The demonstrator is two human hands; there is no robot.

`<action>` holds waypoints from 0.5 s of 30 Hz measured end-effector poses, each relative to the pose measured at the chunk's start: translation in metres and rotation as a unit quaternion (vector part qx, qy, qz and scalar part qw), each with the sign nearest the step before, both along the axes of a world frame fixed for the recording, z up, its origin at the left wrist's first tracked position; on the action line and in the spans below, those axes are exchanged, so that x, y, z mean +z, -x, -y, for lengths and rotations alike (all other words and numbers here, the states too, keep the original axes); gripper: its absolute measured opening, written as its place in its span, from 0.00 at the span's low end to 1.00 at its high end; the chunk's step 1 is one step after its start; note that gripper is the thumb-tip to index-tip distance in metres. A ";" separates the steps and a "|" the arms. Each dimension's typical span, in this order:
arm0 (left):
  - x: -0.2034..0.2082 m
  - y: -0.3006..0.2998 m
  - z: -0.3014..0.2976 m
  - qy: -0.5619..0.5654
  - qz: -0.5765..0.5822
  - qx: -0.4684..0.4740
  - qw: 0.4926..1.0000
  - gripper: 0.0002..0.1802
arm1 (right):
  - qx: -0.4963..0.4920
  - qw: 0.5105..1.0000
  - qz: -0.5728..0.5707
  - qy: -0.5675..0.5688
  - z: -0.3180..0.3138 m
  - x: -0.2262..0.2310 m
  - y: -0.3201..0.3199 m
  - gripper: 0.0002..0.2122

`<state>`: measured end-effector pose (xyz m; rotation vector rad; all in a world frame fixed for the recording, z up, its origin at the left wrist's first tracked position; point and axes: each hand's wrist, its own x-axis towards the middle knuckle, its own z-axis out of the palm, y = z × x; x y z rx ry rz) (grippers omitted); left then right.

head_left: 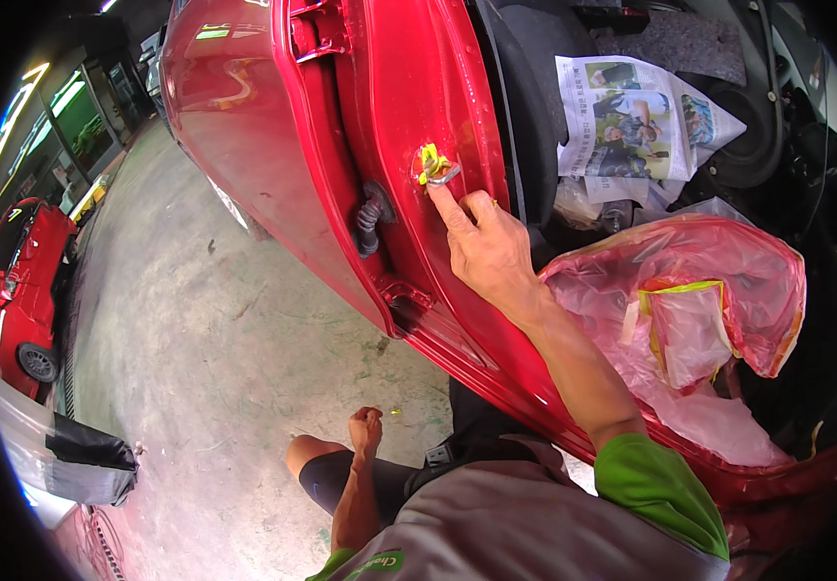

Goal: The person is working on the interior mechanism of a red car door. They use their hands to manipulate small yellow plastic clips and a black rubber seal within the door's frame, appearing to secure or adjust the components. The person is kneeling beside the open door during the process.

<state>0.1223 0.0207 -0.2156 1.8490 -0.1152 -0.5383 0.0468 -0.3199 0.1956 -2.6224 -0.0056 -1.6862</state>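
Note:
My right hand (492,244) reaches over a red car's door frame (418,87). Its index finger is stretched out, with the tip against a small metal door striker (448,177). The other fingers are bent, and the thumb is hidden. Crumpled yellow tape (431,160) clings around the striker. Lower down, beside my bent knee, my left hand (366,433) is closed with its fingers curled in; whatever is inside it, if anything, cannot be seen.
A black rubber cable boot (372,218) joins the opened red door (234,107) to the body. Newspaper (622,121) and pinkish plastic sheeting (583,281) cover parts of the interior. A yellow scrap (396,412) lies on the concrete floor (196,320). Another red car (31,290) stands at left.

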 end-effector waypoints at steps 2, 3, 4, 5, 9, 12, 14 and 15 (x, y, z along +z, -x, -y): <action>0.000 0.001 -0.001 -0.016 -0.011 -0.011 1.000 0.16 | -0.022 0.999 -0.009 -0.022 -0.006 0.005 -0.002 0.25; 0.000 0.001 0.000 -0.016 0.001 -0.016 1.000 0.17 | -0.033 0.999 -0.013 -0.033 -0.008 0.006 -0.003 0.24; -0.004 0.001 0.000 -0.016 0.014 -0.022 1.000 0.17 | -0.003 0.998 0.017 -0.055 -0.007 0.006 -0.004 0.22; -0.008 0.000 -0.003 -0.030 0.056 -0.042 0.997 0.18 | 0.027 0.996 0.047 -0.077 -0.004 0.005 -0.006 0.21; -0.004 -0.004 -0.004 -0.026 0.135 -0.089 0.986 0.21 | 0.092 0.976 0.157 -0.122 -0.002 0.018 0.000 0.17; 0.025 0.009 0.001 -0.049 0.112 -0.083 0.989 0.22 | 0.063 0.991 0.054 -0.109 -0.001 0.052 0.008 0.18; 0.024 0.007 -0.004 -0.075 0.118 -0.063 0.988 0.22 | 0.064 0.993 -0.019 -0.099 -0.003 0.069 0.011 0.18; 0.012 0.004 -0.008 -0.082 0.133 -0.048 0.987 0.22 | 0.065 0.993 -0.045 -0.084 -0.003 0.075 0.011 0.18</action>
